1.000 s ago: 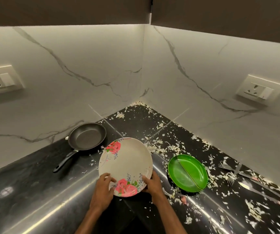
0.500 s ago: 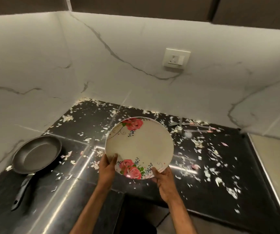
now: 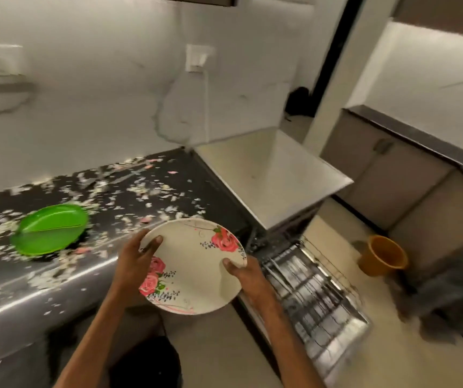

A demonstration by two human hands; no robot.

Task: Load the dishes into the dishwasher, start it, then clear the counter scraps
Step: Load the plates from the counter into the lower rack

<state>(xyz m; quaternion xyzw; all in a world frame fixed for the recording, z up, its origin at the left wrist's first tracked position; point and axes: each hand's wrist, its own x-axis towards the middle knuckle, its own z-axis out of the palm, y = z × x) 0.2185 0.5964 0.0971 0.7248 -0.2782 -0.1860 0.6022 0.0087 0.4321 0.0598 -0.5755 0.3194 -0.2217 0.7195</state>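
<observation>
Between counter and dishwasher rack: floral plate held tilted, left hand gripping near rim, right hand pinching far rim. Green plate among scraps.

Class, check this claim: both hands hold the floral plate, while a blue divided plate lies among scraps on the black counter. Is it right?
Wrong colour: the head view shows the divided plate is green, not blue. It lies among scraps on the black counter; the left hand and right hand hold the floral plate.
</observation>
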